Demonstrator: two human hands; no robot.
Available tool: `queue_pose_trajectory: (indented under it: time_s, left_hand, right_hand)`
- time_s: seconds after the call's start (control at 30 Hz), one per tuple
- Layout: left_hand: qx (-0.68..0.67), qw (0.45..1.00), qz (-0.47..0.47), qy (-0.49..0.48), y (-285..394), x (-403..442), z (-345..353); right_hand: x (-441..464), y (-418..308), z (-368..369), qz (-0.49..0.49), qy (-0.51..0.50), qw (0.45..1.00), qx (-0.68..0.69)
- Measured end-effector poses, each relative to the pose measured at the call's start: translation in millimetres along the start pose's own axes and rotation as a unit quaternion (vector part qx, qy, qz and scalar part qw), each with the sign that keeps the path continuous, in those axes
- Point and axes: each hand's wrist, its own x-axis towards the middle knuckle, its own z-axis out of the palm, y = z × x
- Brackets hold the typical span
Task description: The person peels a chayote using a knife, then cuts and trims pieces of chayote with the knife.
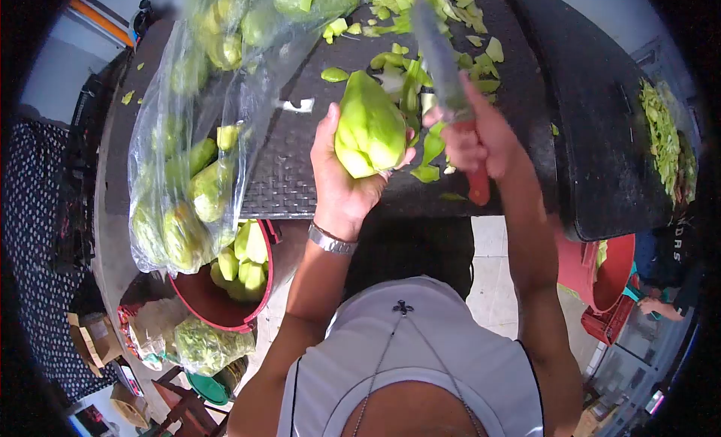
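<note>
A pale green peeled chayote (369, 129) rests in my left hand (347, 185), its narrow end pointing away from me. My fingers wrap round its underside, and a metal watch circles the wrist. To its right, my right hand (481, 136) grips the red handle of a large knife (439, 57), the blade pointing up and away. Hand and blade are slightly smeared by motion. The blade is apart from the chayote. Green peelings (428, 148) lie on the dark table (300, 178) beneath and beyond both hands.
A clear plastic bag (259, 114) of chayotes hangs over the table's left edge. Below it stands a red bucket (259, 313) with peeled pieces. Another red bucket (619, 275) is at the right, under a black board (601, 136). A person's hand (657, 308) shows at far right.
</note>
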Motion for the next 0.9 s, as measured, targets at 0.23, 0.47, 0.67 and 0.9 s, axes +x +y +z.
queue_pose_trajectory:
  time_s: [0.23,0.47,0.67,0.9]
  left_hand:
    - [-0.008,0.998,0.038,0.053,-2,0,2]
    - [-0.046,0.999,0.005,0.012,-3,3,-9]
    - [0.006,1.0,0.028,0.005,-5,2,-2]
    - [-0.001,1.0,0.021,0.022,-6,1,-4]
  right_hand:
    - [-21,32,57,-0.342,0.179,0.735,-0.558]
    - [-33,33,67,-0.365,0.12,0.605,-0.697]
    - [-35,32,67,-0.37,0.106,0.604,-0.698]
    - [-32,31,60,-0.352,0.111,0.604,-0.706]
